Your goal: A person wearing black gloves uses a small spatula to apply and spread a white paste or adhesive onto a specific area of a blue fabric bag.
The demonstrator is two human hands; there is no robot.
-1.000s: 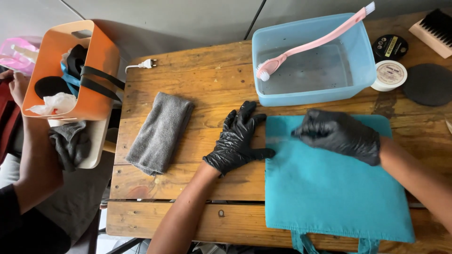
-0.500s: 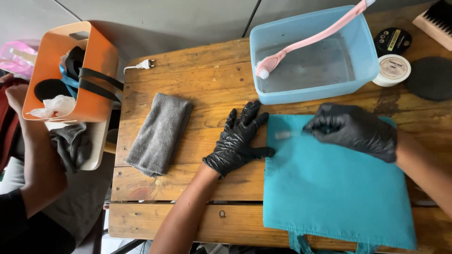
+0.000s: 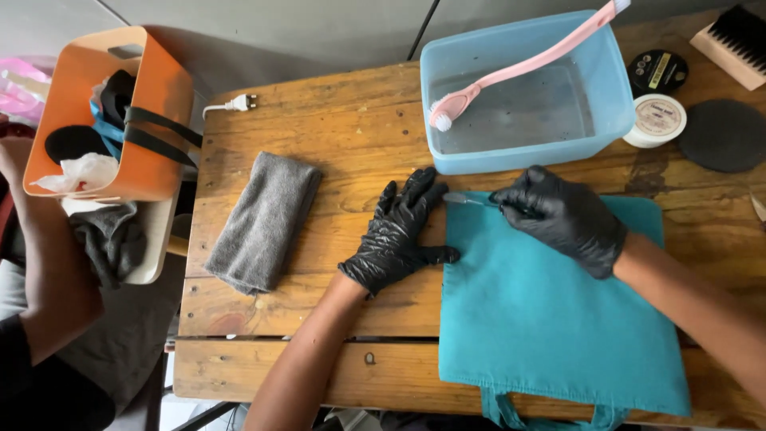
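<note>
At the far left, another person's arm [image 3: 44, 263] is resting beside an orange caddy [image 3: 152, 120] that is holding straps and rags. On the wooden table [image 3: 319, 120] a folded grey cloth [image 3: 263, 219] is lying just left of the person's hands. The left hand [image 3: 399, 235], in a black glove, is pressing flat with fingers spread, grasping nothing, its thumb touching the left edge of the teal tote bag [image 3: 550, 319] and pinning it down. The right hand [image 3: 562, 215], also gloved, is pinching a thin, pale tool [image 3: 467, 198] whose tip is lying at the bag's far left corner. Beyond them a blue tub [image 3: 594, 132] of water is carrying a pink brush [image 3: 519, 68] across its rim; small tins [image 3: 658, 72] and a dark round pad [image 3: 722, 136] are sitting to the right.

The step in hand looks like working that corner of the bag's fabric with the tool. The next move probably calls for steady, light strokes while the flat hand is keeping the cloth taut.
</note>
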